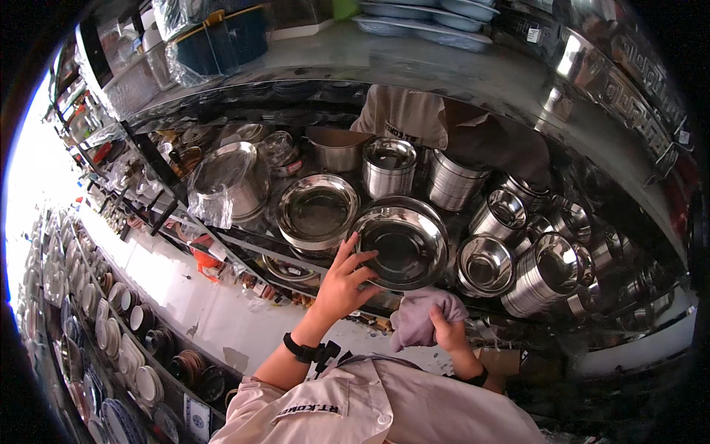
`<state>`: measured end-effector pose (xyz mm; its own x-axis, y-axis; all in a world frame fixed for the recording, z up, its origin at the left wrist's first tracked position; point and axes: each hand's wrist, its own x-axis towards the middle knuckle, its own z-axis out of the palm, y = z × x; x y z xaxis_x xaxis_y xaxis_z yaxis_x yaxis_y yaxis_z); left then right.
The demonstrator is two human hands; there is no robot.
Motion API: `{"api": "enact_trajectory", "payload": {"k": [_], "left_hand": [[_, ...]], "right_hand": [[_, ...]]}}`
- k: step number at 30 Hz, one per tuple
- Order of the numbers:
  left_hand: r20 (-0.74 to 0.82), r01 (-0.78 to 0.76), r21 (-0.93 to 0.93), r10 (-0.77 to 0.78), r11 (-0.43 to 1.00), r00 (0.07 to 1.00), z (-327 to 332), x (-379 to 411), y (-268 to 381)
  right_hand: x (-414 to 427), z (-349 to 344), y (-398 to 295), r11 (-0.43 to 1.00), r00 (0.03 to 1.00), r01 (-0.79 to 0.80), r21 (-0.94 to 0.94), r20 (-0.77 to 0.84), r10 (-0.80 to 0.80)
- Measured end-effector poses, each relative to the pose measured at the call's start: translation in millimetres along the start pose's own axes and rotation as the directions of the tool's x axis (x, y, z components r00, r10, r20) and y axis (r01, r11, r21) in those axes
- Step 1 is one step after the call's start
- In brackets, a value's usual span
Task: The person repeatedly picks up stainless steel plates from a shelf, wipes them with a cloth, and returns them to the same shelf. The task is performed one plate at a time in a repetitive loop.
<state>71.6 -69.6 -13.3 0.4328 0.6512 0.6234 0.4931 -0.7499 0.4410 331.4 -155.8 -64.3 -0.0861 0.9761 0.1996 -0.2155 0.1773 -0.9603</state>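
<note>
My left hand (345,283) has its fingers spread over the left rim of a wide stainless steel bowl (402,250). The fingertips look to be touching the metal, without a closed grip. A folded mauve cloth (424,316) is held in my right hand (450,330), just below that bowl's near edge. To the left sits a stack of round steel dishes (319,208). On the right side stands a stack of smaller steel bowls (485,265). The bowls rest on a dark shelf, and what lies under the wide bowl is hidden.
Steel container stacks (390,166) stand behind, beside a plastic-wrapped steel pot (230,180). Tilted bowl stacks (546,272) crowd the right. A reflective upper shelf (333,55) overhangs the bowls. Behind me at lower left, racks hold many plates (150,383).
</note>
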Motion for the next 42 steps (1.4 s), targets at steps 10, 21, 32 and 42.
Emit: {"api": "enact_trajectory", "payload": {"k": [10,21,32,42], "left_hand": [[0.202,-0.034,0.084,0.017,0.996,0.979,4,15,-20],[0.041,0.128,0.146,-0.135,0.981,0.990,-52,16,-89],[0.166,0.119,0.257,-0.165,0.959,0.972,-67,-7,-131],[0.058,0.105,0.185,-0.118,0.977,0.991,-90,-6,-121]], "right_hand": [[-1,9,2,0.957,0.970,-0.068,-0.281,0.207,0.130],[44,57,29,0.857,0.875,-0.112,-0.503,0.358,0.325],[84,111,21,0.847,0.908,0.036,-0.530,0.372,0.194],[79,98,29,0.896,0.894,0.052,-0.442,0.421,0.156]]}}
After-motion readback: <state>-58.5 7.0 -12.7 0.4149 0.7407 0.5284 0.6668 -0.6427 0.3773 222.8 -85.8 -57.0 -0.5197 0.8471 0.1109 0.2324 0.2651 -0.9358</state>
